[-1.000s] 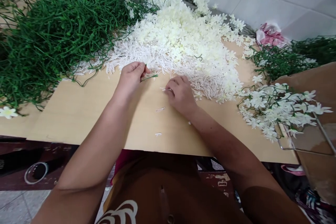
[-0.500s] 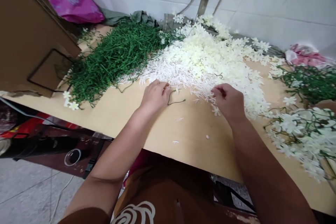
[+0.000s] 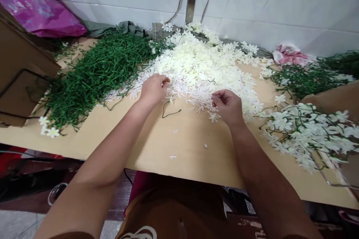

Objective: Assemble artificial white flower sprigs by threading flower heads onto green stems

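My left hand [image 3: 153, 90] hovers at the front edge of the white stamen-like strips [image 3: 179, 89], fingers curled toward the thumb; whatever they may hold is too small to make out. Just below its fingertips, a thin green stem [image 3: 169, 114] with a small pale flower at its upper end lies bent on the board. To the right, my right hand [image 3: 229, 107] is closed in a pinch by the strips, its fingertip contents not discernible. A white flower [image 3: 214, 117] lies below its fingers. Behind both hands spreads a heap of cream-white artificial flowers [image 3: 202, 58].
Green stems [image 3: 98, 71] are piled at left beside a cardboard box [image 3: 22, 67]. At right lie flowers joined to stems [image 3: 305, 130] and more greenery [image 3: 303, 78]. A purple bag [image 3: 42, 11] sits back left. White scraps [image 3: 173, 157] dot the tan board [image 3: 196, 168].
The view has swung to the right, so everything sits further left in the picture. My right hand's fingers have shifted, showing more of the pinch; the green stem still lies on the board.
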Available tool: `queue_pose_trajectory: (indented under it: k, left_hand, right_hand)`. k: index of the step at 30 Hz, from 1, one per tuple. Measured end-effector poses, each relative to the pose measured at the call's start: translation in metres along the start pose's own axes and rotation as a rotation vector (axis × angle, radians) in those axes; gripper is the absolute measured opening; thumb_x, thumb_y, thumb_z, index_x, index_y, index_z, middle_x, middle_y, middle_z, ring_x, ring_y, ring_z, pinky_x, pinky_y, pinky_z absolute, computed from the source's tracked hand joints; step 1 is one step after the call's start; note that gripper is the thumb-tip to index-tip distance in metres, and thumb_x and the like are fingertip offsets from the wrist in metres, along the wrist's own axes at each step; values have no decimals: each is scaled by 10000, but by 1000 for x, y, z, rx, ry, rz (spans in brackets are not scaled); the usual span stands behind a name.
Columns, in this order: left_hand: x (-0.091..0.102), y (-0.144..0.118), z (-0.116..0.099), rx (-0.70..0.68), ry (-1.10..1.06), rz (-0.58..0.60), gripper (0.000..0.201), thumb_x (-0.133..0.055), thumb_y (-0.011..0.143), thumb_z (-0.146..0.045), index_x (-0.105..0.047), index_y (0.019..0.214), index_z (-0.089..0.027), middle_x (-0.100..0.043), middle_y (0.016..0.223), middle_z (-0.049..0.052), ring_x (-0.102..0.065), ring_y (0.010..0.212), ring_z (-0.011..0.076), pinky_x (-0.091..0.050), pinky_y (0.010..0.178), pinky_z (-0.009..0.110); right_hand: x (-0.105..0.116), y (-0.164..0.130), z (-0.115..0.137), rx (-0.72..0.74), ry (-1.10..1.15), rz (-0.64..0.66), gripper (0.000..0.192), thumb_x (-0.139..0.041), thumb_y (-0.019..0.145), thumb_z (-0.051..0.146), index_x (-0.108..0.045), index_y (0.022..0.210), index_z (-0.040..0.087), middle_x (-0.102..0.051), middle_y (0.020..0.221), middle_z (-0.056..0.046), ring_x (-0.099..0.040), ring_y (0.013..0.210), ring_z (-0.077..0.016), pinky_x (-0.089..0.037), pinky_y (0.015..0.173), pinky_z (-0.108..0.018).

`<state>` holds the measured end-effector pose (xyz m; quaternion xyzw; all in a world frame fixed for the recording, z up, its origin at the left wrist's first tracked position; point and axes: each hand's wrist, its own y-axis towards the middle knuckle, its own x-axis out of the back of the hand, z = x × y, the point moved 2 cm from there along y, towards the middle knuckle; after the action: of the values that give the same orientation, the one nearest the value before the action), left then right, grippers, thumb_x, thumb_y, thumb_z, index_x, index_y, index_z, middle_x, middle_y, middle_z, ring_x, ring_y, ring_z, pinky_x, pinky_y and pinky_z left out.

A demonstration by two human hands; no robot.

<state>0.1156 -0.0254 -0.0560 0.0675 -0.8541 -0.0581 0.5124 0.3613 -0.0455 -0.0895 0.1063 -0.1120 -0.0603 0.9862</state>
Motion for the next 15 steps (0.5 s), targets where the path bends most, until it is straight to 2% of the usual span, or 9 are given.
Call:
queue_pose_trajectory:
  k: [3, 6, 9, 12, 15]
  left_hand:
    - [-20, 21, -20, -79, 4, 22, 260, -563, 840, -219, -716, 1049, -198, -658, 1052, 97, -602, 974, 227, -432, 871, 344]
    - [-46, 34, -48, -153, 79, 86, 293, -587, 843, -263, -695, 1108, -198, -632, 1145, 127, -564, 1105, 280, -410, 917, 392]
    - [-63, 43, -61, -164, 132, 106, 206, -550, 845, -209, -717, 964, -196, -666, 1065, 111, -588, 1056, 283, -393, 932, 430]
    - [-63, 51, -55, -103, 20, 82, 166, -532, 825, -167, -695, 799, -185, -684, 892, 77, -613, 897, 242, -405, 889, 422]
    - [-50, 54, -44, 47, -369, 36, 74, -585, 797, -170, -649, 760, -165, -639, 753, 40, -572, 710, 162, -434, 746, 330]
  right_hand:
    - [-1, 1, -5, 18, 65, -21, 95, -654, 694, 255, -615, 734, 178, -566, 567, 40, -501, 511, -85, -427, 524, -240]
    - [-3, 1, -7, 20, 94, -19, 112, -659, 704, 277, -615, 742, 181, -569, 582, 40, -505, 529, -83, -428, 540, -241]
    - [-2, 1, -8, 6, 111, -8, 131, -669, 713, 297, -613, 754, 187, -580, 598, 40, -520, 547, -86, -437, 557, -247]
    - [-2, 0, -9, 4, 122, 2, 129, -671, 719, 298, -611, 757, 191, -586, 603, 41, -532, 556, -87, -447, 571, -251]
    - [-5, 0, -8, -15, 157, 16, 129, -674, 715, 298, -610, 750, 192, -588, 600, 40, -541, 554, -86, -454, 559, -248]
